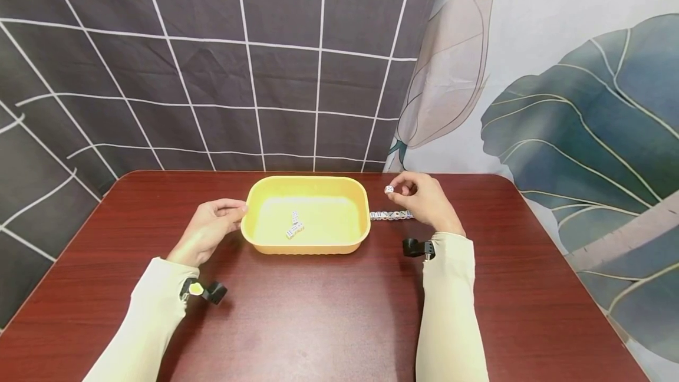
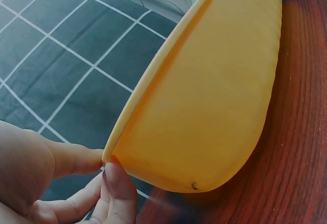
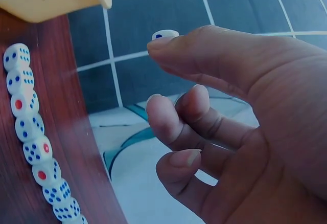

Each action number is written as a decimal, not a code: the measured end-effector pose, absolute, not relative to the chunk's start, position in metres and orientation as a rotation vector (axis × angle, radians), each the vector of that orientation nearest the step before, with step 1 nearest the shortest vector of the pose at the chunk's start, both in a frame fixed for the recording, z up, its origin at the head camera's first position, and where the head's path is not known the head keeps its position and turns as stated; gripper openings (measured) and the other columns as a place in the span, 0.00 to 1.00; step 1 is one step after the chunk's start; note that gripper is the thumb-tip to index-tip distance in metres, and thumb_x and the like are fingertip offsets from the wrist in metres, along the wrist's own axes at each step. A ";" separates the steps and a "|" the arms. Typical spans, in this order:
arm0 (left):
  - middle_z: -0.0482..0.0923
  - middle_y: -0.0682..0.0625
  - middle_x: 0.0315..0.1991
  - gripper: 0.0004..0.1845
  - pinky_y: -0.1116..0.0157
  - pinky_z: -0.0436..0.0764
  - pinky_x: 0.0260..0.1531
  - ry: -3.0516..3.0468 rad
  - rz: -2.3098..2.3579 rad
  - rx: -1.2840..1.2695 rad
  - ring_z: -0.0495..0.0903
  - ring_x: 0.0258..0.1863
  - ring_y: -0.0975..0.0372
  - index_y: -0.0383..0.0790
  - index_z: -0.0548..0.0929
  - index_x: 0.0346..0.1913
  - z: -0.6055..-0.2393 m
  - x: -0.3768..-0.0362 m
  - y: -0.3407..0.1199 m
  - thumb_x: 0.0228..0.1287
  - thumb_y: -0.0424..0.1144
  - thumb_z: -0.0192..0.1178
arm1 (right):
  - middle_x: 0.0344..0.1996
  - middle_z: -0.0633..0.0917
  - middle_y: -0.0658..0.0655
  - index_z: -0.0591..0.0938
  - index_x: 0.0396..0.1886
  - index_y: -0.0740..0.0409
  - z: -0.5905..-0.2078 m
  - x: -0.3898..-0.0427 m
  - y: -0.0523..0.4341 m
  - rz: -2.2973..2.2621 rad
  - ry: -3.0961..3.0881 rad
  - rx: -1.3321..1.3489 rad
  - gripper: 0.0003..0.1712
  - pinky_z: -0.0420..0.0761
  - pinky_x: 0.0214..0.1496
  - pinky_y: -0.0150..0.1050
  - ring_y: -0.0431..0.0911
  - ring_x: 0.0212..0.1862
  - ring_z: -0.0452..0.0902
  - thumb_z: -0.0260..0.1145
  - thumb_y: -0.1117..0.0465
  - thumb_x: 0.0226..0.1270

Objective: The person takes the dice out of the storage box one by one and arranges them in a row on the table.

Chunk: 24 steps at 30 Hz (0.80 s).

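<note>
A yellow plastic tub [image 1: 305,249] stands on the table with several white dice [image 1: 295,229] lying loose on its floor. My left hand [image 1: 208,227] pinches the tub's left rim between thumb and fingers; the left wrist view shows the tub's outer wall [image 2: 204,91] close up. Above the table, to the right of the tub, my right hand [image 1: 426,198] holds a single die [image 1: 389,189] at its fingertips. In the right wrist view the thumb hides most of that die [image 3: 164,34]. Below this hand, a straight row of dice [image 3: 34,152] runs rightward from the tub.
The dark red wooden table [image 1: 318,305] has its back edge against a grey gridded cloth [image 1: 201,69]. A leaf-patterned curtain [image 1: 573,134] hangs on the right. Each wrist wears a black strap-mounted camera [image 1: 416,247].
</note>
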<state>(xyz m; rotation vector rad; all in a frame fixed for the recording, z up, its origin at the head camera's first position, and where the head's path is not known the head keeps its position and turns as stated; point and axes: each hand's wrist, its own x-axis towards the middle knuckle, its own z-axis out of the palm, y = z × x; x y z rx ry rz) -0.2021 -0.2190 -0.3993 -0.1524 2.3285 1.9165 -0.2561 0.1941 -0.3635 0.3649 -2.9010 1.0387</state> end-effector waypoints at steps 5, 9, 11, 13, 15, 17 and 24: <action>0.85 0.58 0.35 0.24 0.75 0.85 0.41 2.324 1.925 -0.141 0.84 0.35 0.71 0.19 0.72 0.64 -0.400 -0.202 -0.219 0.75 0.36 0.59 | 0.27 0.75 0.52 0.86 0.42 0.52 -0.366 -0.257 0.202 1.022 -2.893 0.339 0.06 0.71 0.37 0.39 0.47 0.33 0.71 0.71 0.59 0.67; 0.84 0.58 0.35 0.24 0.75 0.85 0.41 2.315 1.931 -0.137 0.84 0.35 0.72 0.19 0.72 0.64 -0.399 -0.201 -0.219 0.75 0.36 0.58 | 0.27 0.75 0.52 0.86 0.42 0.54 -0.369 -0.259 0.209 0.994 -2.897 0.313 0.07 0.71 0.37 0.39 0.47 0.33 0.70 0.70 0.60 0.66; 0.84 0.59 0.35 0.24 0.75 0.85 0.41 2.314 1.935 -0.137 0.83 0.35 0.72 0.19 0.71 0.64 -0.399 -0.201 -0.219 0.75 0.35 0.58 | 0.27 0.75 0.53 0.86 0.43 0.54 -0.371 -0.259 0.213 0.989 -2.901 0.292 0.07 0.71 0.37 0.39 0.48 0.33 0.70 0.69 0.61 0.66; 0.84 0.59 0.35 0.24 0.75 0.85 0.41 2.315 1.936 -0.139 0.83 0.34 0.72 0.19 0.71 0.64 -0.399 -0.201 -0.219 0.75 0.35 0.58 | 0.27 0.75 0.53 0.86 0.43 0.55 -0.373 -0.259 0.216 0.990 -2.906 0.269 0.07 0.72 0.37 0.40 0.48 0.34 0.70 0.69 0.61 0.67; 0.84 0.59 0.35 0.24 0.75 0.85 0.41 2.315 1.936 -0.139 0.83 0.34 0.72 0.19 0.71 0.64 -0.399 -0.201 -0.219 0.75 0.35 0.58 | 0.27 0.75 0.53 0.86 0.43 0.55 -0.374 -0.259 0.220 0.989 -2.905 0.251 0.07 0.71 0.37 0.40 0.48 0.33 0.70 0.69 0.61 0.67; 0.84 0.59 0.34 0.24 0.75 0.85 0.41 2.313 1.939 -0.136 0.83 0.34 0.72 0.19 0.71 0.63 -0.399 -0.201 -0.219 0.75 0.35 0.58 | 0.27 0.75 0.53 0.86 0.43 0.55 -0.376 -0.258 0.224 0.991 -2.905 0.233 0.07 0.71 0.37 0.40 0.48 0.34 0.70 0.69 0.62 0.67; 0.84 0.59 0.35 0.23 0.75 0.85 0.41 2.302 1.946 -0.130 0.83 0.35 0.72 0.18 0.71 0.64 -0.400 -0.202 -0.219 0.75 0.35 0.57 | 0.28 0.75 0.54 0.86 0.43 0.55 -0.378 -0.256 0.236 0.997 -2.909 0.176 0.07 0.71 0.37 0.40 0.49 0.35 0.70 0.70 0.60 0.68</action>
